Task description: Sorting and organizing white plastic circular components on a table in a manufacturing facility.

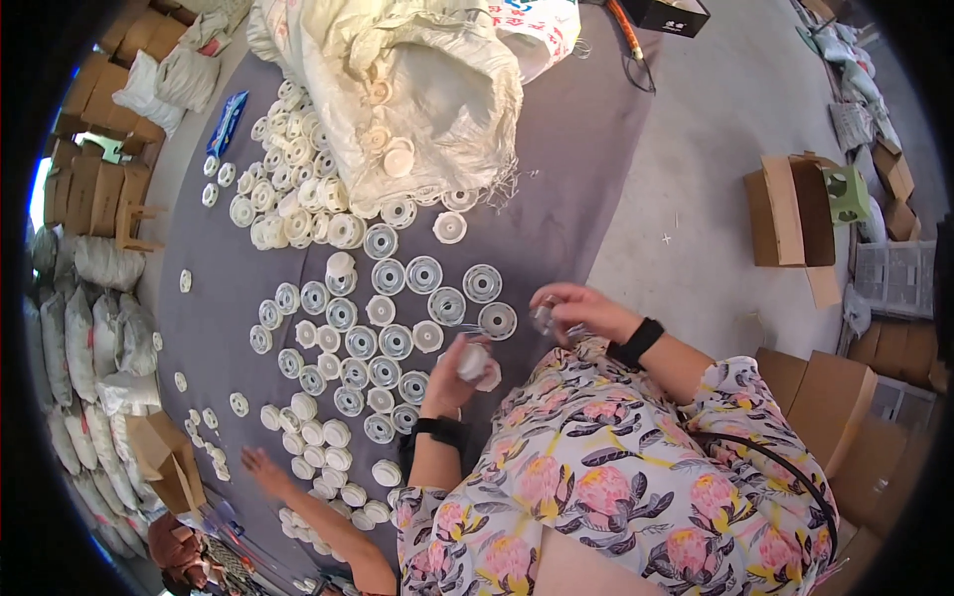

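In my left hand is a white round plastic cap, held between thumb and fingers. A second white round piece shows just beside it, partly hidden by the hand. My right hand, a little farther right, is closed on a small shiny piece that is too blurred to name. Left of my hands, several round parts with metal ring faces lie spread out flat, among plain white discs. Closest to my right hand is one metal-faced part.
A large woven sack spills white plastic parts over the far side of the grey-covered table. White caps are heaped at the near left, beside another person's hand. An open cardboard box stands on the right.
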The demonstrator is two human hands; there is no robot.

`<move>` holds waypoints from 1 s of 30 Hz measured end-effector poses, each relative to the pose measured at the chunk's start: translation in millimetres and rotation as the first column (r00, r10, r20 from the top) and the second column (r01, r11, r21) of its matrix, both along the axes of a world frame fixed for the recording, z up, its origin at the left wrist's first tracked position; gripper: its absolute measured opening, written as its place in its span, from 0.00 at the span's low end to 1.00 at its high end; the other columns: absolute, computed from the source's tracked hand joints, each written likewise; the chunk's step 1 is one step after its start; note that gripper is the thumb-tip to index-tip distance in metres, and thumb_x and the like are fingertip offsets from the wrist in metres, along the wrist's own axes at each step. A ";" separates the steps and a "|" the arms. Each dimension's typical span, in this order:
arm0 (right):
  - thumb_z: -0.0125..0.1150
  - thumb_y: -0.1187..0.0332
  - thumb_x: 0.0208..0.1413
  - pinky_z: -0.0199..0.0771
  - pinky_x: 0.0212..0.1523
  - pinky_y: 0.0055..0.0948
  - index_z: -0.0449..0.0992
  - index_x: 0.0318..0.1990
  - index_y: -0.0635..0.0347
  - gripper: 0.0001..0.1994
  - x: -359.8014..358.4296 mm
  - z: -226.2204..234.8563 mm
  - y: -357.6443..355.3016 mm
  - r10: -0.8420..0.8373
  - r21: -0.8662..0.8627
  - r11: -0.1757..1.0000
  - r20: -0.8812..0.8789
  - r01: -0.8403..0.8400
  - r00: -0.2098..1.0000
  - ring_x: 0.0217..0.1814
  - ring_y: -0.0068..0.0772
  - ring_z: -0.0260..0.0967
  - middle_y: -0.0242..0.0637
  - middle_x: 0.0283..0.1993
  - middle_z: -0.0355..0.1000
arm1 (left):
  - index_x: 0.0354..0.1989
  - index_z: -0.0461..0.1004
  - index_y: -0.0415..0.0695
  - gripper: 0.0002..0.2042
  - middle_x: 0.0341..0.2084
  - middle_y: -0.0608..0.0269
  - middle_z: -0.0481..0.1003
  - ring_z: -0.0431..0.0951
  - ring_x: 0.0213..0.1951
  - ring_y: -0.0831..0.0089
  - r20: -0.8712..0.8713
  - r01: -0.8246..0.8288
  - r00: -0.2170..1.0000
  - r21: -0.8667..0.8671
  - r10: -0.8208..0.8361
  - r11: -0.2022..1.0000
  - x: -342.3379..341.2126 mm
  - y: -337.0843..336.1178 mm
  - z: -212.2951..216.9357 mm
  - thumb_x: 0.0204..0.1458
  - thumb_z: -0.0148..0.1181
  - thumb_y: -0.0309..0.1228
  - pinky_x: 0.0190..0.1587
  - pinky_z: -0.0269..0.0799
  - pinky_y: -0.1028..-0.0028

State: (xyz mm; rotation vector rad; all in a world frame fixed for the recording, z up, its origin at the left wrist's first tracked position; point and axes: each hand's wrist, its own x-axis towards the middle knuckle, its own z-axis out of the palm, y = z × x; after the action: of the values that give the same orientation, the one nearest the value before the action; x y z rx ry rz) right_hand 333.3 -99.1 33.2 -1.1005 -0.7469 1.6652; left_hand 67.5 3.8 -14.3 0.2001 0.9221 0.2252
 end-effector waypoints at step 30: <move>0.56 0.58 0.56 0.68 0.22 0.19 0.70 0.50 0.58 0.18 -40.0 -61.8 26.9 0.048 -0.399 0.916 0.202 0.037 0.978 0.23 0.21 0.69 0.29 0.34 0.71 | 0.46 0.70 0.33 0.26 0.37 0.49 0.76 0.77 0.39 0.62 -0.641 0.602 0.768 0.732 0.023 0.319 32.3 -11.4 -27.0 0.39 0.70 0.35 0.41 0.72 0.69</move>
State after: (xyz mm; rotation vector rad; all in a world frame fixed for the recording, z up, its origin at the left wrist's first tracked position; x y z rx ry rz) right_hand 293.4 -72.1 -28.6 -1.5817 -0.5463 1.7721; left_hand 99.8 -7.6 -41.3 1.6245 1.2245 0.3161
